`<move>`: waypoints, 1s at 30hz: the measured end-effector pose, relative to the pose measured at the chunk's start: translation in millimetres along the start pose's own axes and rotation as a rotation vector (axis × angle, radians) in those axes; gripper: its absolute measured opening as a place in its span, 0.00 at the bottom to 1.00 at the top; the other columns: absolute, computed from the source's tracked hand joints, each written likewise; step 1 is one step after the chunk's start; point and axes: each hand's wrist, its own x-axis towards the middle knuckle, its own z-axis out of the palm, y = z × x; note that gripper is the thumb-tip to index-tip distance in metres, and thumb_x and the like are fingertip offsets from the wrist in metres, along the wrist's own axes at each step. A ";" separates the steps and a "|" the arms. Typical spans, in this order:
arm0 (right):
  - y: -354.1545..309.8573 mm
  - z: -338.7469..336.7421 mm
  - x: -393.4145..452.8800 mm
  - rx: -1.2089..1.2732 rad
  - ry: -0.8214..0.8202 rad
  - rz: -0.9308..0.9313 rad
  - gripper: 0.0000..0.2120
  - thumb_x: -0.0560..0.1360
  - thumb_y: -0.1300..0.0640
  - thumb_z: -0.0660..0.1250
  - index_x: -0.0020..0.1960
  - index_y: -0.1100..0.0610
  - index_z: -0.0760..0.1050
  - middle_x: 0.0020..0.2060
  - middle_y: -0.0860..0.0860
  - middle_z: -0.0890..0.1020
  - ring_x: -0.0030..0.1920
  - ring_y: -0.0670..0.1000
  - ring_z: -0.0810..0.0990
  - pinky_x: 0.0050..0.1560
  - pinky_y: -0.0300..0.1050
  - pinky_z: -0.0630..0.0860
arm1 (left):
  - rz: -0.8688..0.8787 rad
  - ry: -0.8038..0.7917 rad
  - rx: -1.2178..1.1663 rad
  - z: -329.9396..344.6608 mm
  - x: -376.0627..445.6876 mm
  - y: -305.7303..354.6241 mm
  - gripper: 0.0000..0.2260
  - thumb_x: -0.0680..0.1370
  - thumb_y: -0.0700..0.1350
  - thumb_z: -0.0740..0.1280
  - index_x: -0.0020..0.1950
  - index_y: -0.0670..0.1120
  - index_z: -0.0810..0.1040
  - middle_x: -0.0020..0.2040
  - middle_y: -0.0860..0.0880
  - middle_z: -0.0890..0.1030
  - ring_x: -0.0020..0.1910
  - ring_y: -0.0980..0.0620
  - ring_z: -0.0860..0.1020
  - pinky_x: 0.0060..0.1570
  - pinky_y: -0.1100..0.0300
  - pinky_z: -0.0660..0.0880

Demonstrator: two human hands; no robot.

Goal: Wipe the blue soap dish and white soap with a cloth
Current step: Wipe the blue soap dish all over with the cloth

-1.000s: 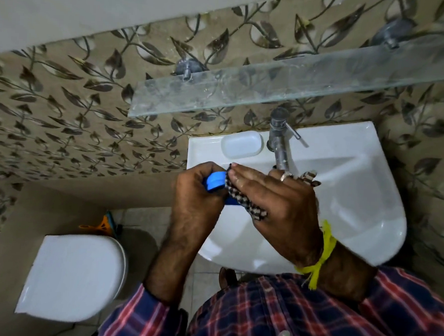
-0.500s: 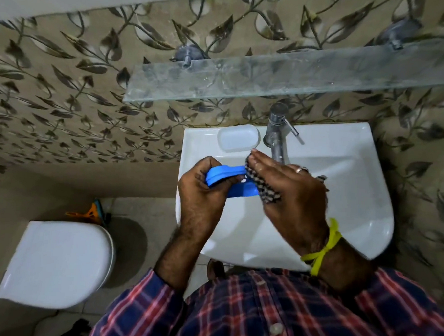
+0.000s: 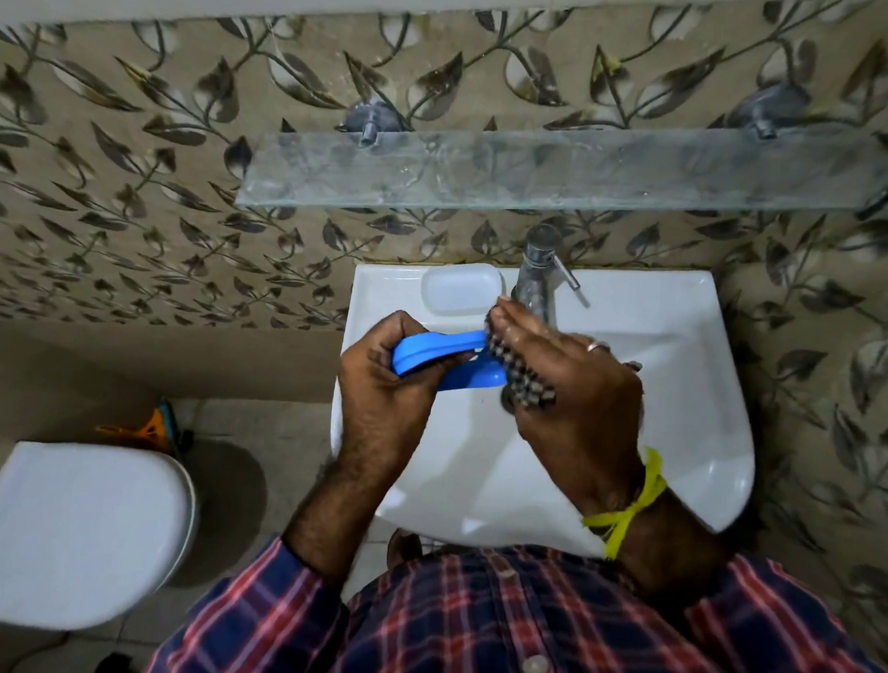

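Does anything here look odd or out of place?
Only mildly: the white soap sits bare on the sink ledge beside the tap, because its blue soap dish is in the left hand, being wiped with a checked cloth. Nothing looks spilled or broken.

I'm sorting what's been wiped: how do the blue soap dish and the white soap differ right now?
The soap dish is blue, held over the basin in the left hand, with the right hand pressing a checkered cloth on it. The soap is white and lies untouched on the sink ledge beside the tap. Both are rounded oblongs.
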 end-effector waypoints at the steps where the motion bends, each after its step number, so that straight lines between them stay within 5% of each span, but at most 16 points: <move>1: -0.6 0.9 2.1 0.022 0.001 0.024 0.24 0.67 0.70 0.71 0.62 0.57 0.81 0.61 0.51 0.82 0.57 0.49 0.84 0.52 0.45 0.81 | -0.035 0.009 -0.008 1.9 -1.7 0.2 0.13 0.69 0.35 0.79 0.37 0.46 0.76 0.33 0.50 0.78 0.34 0.57 0.73 0.36 0.61 0.75; 7: 2.7 -0.6 -6.3 0.069 0.052 -0.019 0.23 0.69 0.69 0.71 0.63 0.56 0.81 0.63 0.48 0.80 0.60 0.43 0.80 0.58 0.38 0.77 | 0.020 0.010 -0.049 -11.3 -1.3 -10.6 0.15 0.70 0.33 0.77 0.38 0.51 0.78 0.35 0.52 0.80 0.35 0.62 0.76 0.37 0.66 0.76; 12: -4.2 11.1 4.6 0.193 0.101 0.099 0.24 0.66 0.73 0.68 0.60 0.61 0.82 0.59 0.54 0.83 0.61 0.49 0.82 0.63 0.45 0.78 | -0.176 0.108 -0.184 -2.2 -9.7 -11.8 0.19 0.69 0.32 0.76 0.33 0.54 0.75 0.31 0.58 0.77 0.32 0.60 0.72 0.35 0.65 0.74; 18: -3.7 6.6 17.7 0.082 0.047 -0.085 0.21 0.70 0.70 0.63 0.60 0.60 0.82 0.60 0.55 0.83 0.57 0.53 0.85 0.52 0.51 0.81 | -0.094 -0.239 0.282 -1.0 1.5 2.7 0.05 0.72 0.47 0.73 0.41 0.51 0.78 0.37 0.55 0.82 0.39 0.50 0.81 0.42 0.50 0.80; 21: -12.0 5.0 12.1 0.052 0.019 -0.154 0.19 0.74 0.67 0.63 0.63 0.57 0.81 0.64 0.52 0.81 0.54 0.54 0.85 0.50 0.50 0.81 | -0.010 -0.201 0.261 3.2 2.0 11.2 0.07 0.71 0.44 0.65 0.43 0.42 0.78 0.37 0.45 0.81 0.40 0.40 0.79 0.41 0.41 0.78; 27: -5.5 -5.0 12.7 0.192 -0.013 -0.009 0.24 0.67 0.70 0.69 0.63 0.60 0.80 0.62 0.53 0.82 0.60 0.50 0.83 0.59 0.46 0.79 | 0.019 -0.119 0.314 3.0 -5.8 14.8 0.08 0.75 0.49 0.69 0.37 0.52 0.73 0.31 0.53 0.76 0.31 0.52 0.74 0.33 0.50 0.75; 30: -12.7 -2.9 9.5 0.207 -0.068 -0.055 0.26 0.68 0.68 0.65 0.66 0.59 0.78 0.66 0.53 0.79 0.61 0.51 0.82 0.59 0.46 0.80 | -0.043 -0.048 0.176 -2.7 0.4 9.9 0.10 0.74 0.47 0.70 0.44 0.40 0.79 0.37 0.41 0.80 0.38 0.38 0.79 0.38 0.41 0.79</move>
